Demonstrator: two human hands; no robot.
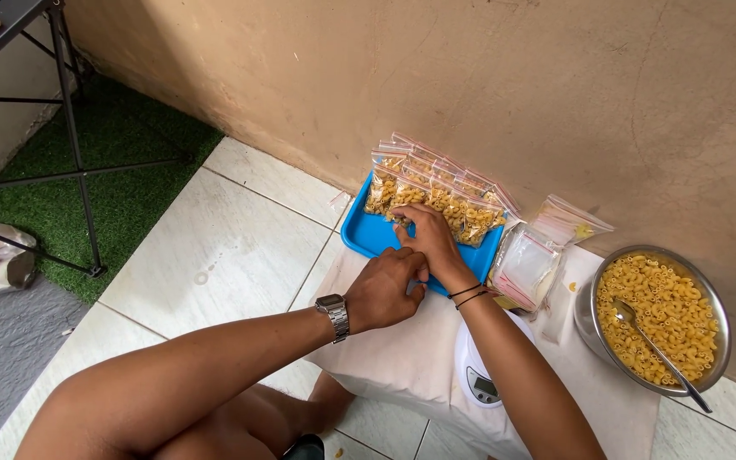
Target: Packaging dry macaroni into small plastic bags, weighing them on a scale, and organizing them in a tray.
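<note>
Both hands, right hand [430,234] and left hand [389,285], pinch 1 macaroni bag [405,198] (others lean just beyond); a careless nudge might topple that row.

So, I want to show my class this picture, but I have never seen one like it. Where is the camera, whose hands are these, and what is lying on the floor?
The camera sits on a person's head and looks down, so the two arms are that person's own. The left hand, with a wristwatch, and the right hand meet over a blue tray on the tiled floor by a wall. Both hands rest on the tray beside rows of small clear bags of macaroni; what the fingers grip is hidden. To the right lie empty clear bags, a white kitchen scale on a white cloth, and a metal bowl of macaroni with a spoon.
</note>
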